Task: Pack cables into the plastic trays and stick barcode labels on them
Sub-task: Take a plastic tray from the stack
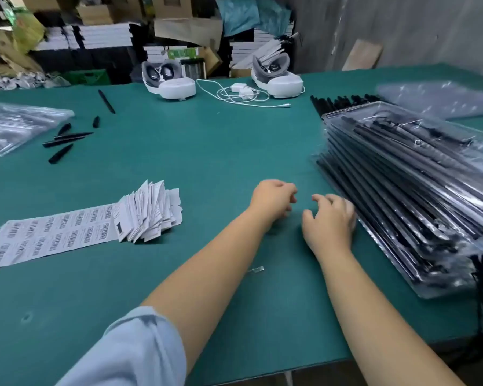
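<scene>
Both hands out over the green table point(207, 151), close together, nearly touching. Left hand point(272, 200) loosely curled, knuckles up, holding nothing that shows. Right hand point(331, 218) just beside it, fingers bent and spread, empty too, its outer edge right against the near corner of the stack of clear trays point(407, 196) already filled with black cables. Well off to the left of the left hand, a fanned pile of barcode labels point(148, 211) trailing a flat sheet toward the table edge. Farther away, beyond and left of the left hand, loose black cable pieces point(64, 140) beside a bag of trays point(17, 126).
</scene>
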`<state>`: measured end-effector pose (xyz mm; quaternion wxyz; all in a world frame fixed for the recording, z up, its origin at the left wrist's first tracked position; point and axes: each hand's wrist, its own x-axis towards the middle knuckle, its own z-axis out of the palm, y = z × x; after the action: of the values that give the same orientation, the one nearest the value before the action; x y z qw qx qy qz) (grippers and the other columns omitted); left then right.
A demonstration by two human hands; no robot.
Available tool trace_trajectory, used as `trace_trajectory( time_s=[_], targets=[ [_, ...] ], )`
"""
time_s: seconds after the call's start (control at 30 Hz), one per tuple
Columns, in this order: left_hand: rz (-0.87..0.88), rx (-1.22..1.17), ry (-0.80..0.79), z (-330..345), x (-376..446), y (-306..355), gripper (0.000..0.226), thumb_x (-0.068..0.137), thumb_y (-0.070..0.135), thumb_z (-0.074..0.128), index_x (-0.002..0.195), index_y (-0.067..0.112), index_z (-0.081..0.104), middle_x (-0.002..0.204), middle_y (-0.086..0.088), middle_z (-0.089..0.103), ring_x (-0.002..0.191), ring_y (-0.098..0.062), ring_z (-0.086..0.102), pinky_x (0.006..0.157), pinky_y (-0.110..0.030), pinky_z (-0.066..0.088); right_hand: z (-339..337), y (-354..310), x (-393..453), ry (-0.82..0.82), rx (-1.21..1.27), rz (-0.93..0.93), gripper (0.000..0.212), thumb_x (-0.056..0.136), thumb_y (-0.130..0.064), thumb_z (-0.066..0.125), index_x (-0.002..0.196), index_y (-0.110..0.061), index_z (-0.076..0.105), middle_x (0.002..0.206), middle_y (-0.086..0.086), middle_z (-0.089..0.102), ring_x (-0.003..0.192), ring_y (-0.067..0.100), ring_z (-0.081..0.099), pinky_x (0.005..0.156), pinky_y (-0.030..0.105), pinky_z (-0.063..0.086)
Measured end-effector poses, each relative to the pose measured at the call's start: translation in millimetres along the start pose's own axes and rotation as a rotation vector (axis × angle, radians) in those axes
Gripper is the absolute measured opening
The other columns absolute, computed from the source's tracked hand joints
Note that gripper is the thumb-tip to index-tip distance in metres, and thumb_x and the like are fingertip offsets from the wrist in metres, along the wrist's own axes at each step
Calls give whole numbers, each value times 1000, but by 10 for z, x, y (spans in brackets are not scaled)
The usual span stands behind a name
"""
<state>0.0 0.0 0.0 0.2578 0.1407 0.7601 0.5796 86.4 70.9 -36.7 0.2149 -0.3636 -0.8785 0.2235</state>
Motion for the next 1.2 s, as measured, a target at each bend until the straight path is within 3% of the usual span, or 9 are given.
trace_trajectory(
  time_s=[0.07,0.2,0.33,0.4,0.47,0.57,0.77,0.87,1.2],
  targets=[
    [18,4,-18,108,97,122,19,89,15,55,70,17,56,68,-1,58,57,-18,46,57,-24,42,0,-7,-18,-83,-224,35,58,90,-32,50,143,-14,36,152,18,22,143,30,7,114,49,-2],
    [-81,-38,-79,425,266,249,24,91,6,48,71,18,47,83,-6,53,74,-22,49,68,-30,49,-13,32,-16,-159,-302,89,70,91,-39,45,149,-10,19,155,23,7,145,32,-2,115,48,-5],
    [-138,78,-130,614,423,252,27,95,4,46,69,11,44,70,-5,53,56,-16,53,42,-17,47,-107,53,18,-151,-327,94,66,89,-36,46,145,-7,26,155,20,17,143,30,10,114,42,8],
    [-162,142,-188,663,512,244,25,92,2,53,67,6,53,66,-9,58,51,-19,55,40,-20,48,-151,61,36,-148,-343,79,56,89,-35,45,137,-8,38,152,18,26,139,31,19,111,41,16],
    [-202,171,-231,702,571,256,23,91,6,58,68,3,59,63,-12,63,50,-23,59,44,-25,52,-193,72,46,-137,-350,71,48,89,-34,44,129,-8,45,148,16,33,135,31,26,107,41,22],
    [-180,251,-232,818,670,232,21,88,20,66,72,6,65,81,-12,72,69,-24,66,70,-33,56,-197,73,16,-156,-344,63,45,90,-33,44,128,-10,43,148,14,31,133,31,25,106,42,23],
    [23,609,-166,928,756,222,18,92,25,60,86,9,66,87,-7,67,88,-26,61,68,-27,44,-199,29,36,-155,-378,83,36,91,-20,36,124,-12,48,144,13,31,128,33,26,103,42,23],
    [122,743,-184,935,736,270,26,95,19,51,113,7,65,117,-9,64,99,-28,58,76,-31,44,-193,7,42,-162,-393,91,37,92,-18,36,125,-9,48,143,13,33,128,33,28,103,42,24],
    [195,1203,-363,567,724,325,30,97,16,46,120,5,62,112,-13,59,88,-26,47,91,-34,46,-60,-283,-100,-210,-359,22,40,86,-20,43,124,-9,45,137,13,36,123,33,30,101,42,24]
  ],
)
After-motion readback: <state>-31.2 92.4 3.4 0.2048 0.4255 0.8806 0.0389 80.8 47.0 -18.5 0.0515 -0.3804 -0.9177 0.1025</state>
